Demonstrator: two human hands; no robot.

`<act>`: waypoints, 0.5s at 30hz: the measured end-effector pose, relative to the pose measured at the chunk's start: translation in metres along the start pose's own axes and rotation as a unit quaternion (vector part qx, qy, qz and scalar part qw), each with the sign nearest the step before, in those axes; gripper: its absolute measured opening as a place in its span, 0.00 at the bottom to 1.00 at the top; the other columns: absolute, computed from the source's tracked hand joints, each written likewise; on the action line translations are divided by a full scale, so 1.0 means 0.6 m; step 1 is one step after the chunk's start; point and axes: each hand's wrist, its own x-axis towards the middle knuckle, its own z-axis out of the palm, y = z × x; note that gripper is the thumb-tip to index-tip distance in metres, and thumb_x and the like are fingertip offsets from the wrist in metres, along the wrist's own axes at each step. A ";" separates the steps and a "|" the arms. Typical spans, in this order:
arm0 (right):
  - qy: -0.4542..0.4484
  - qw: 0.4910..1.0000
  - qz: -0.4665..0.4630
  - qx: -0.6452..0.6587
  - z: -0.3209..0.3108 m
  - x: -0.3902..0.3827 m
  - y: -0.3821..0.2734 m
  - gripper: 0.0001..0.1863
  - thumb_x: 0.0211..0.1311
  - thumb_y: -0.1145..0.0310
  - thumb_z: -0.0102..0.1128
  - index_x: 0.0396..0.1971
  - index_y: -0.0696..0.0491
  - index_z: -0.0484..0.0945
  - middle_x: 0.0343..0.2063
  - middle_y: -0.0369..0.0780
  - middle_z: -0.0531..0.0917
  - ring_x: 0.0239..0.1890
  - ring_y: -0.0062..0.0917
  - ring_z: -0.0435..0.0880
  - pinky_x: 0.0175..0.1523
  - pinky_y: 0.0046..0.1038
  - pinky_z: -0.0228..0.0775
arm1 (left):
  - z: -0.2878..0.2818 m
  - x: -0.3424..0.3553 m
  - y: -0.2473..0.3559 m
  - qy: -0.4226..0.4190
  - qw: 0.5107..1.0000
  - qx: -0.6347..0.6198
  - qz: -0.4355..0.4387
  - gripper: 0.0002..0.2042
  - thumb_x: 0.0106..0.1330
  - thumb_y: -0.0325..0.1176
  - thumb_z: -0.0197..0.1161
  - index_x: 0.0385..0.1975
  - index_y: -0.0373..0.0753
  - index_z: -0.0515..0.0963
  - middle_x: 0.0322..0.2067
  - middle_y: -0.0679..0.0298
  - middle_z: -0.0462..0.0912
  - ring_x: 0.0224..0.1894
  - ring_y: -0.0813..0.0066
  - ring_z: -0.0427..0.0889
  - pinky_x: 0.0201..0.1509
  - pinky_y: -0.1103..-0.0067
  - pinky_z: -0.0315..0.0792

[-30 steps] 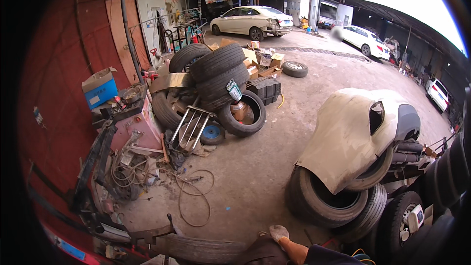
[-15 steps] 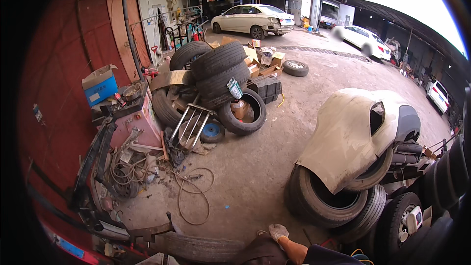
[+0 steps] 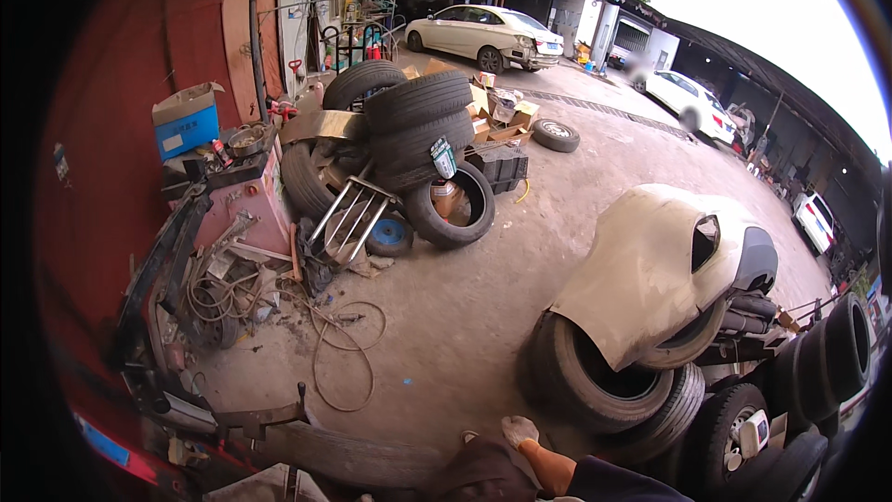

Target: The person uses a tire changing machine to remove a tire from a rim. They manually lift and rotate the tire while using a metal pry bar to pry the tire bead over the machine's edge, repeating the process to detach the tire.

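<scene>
My right hand (image 3: 519,430) wears a pale work glove and shows at the bottom, right of centre. It rests beside or over the knee of my dark trousers (image 3: 478,474); its fingers are too small and bunched to make out, and I see nothing held. Only a short piece of bare forearm shows below a dark sleeve. My left hand is out of view. Nearest the knees, on their left, is a worn tyre (image 3: 362,455), with a black metal arm with a lever (image 3: 265,420) just above it.
A cream car body panel (image 3: 623,270) lies over stacked tyres (image 3: 604,390) at right. Left of centre are a tyre pile (image 3: 418,102), a metal frame (image 3: 351,223) and a coiled hose (image 3: 321,367). A blue box (image 3: 189,121) tops a pink cabinet (image 3: 246,209). A white car (image 3: 483,33) stands behind.
The view has turned slightly right and tilted, so the panel, tyres and hose sit further left in the picture. My right hand stays near the knee.
</scene>
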 end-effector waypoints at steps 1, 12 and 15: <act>-0.002 1.000 0.000 -0.014 -0.003 -0.013 -0.015 0.27 0.68 0.47 0.44 0.39 0.51 0.88 0.41 0.49 0.89 0.50 0.50 0.86 0.60 0.45 0.76 | -0.023 -0.016 0.035 -0.035 0.998 -0.039 -0.027 0.36 0.71 0.61 0.51 0.68 0.38 0.74 0.71 0.41 0.69 0.74 0.43 0.66 0.77 0.56 0.59; -0.083 0.982 -0.102 0.138 -0.014 -0.015 -0.276 0.23 0.71 0.52 0.55 0.38 0.57 0.88 0.29 0.40 0.90 0.31 0.27 0.87 0.43 0.29 0.78 | 0.035 0.097 0.099 0.249 0.959 -0.085 0.105 0.22 0.78 0.37 0.51 0.59 0.25 0.76 0.58 0.37 0.77 0.61 0.40 0.76 0.68 0.59 0.69; -0.106 0.971 -0.214 -0.003 0.017 0.055 -0.370 0.26 0.73 0.46 0.51 0.45 0.54 0.87 0.39 0.50 0.90 0.44 0.43 0.89 0.52 0.38 0.78 | 0.041 0.138 0.138 0.231 0.970 -0.068 0.046 0.25 0.79 0.41 0.48 0.65 0.26 0.73 0.67 0.36 0.70 0.69 0.40 0.69 0.75 0.59 0.62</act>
